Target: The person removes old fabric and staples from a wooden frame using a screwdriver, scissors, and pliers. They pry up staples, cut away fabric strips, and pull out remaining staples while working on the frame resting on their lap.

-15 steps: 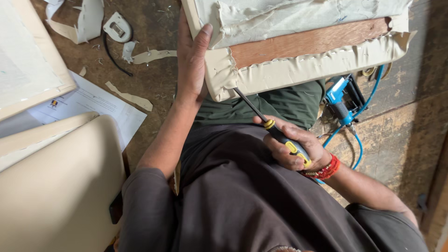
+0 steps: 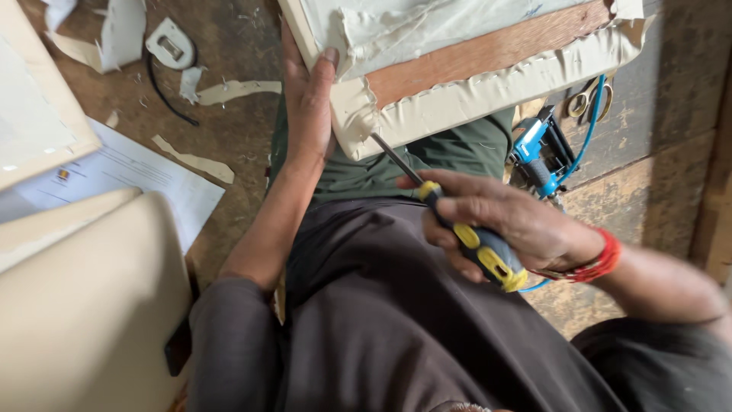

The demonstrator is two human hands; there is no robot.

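A wooden seat frame (image 2: 488,53) wrapped in cream fabric (image 2: 457,103) rests upside down across my lap, with stapled fabric edges along its near side. My left hand (image 2: 309,99) presses flat against the frame's left corner, thumb on the fabric. My right hand (image 2: 507,221) grips a screwdriver (image 2: 465,236) with a yellow and grey handle. Its metal tip touches the fabric at the frame's lower left corner. A red band circles my right wrist.
A blue staple gun (image 2: 537,152) with a blue hose lies on the wooden floor to the right, scissors (image 2: 583,99) beside it. Fabric scraps (image 2: 229,91), a paper sheet (image 2: 130,172), a white buckle-like piece (image 2: 169,44) and cream panels (image 2: 84,305) lie at left.
The view has closed in on the frame. My right hand has raised the screwdriver, and its tip now meets the fabric edge. My left hand stays on the corner.
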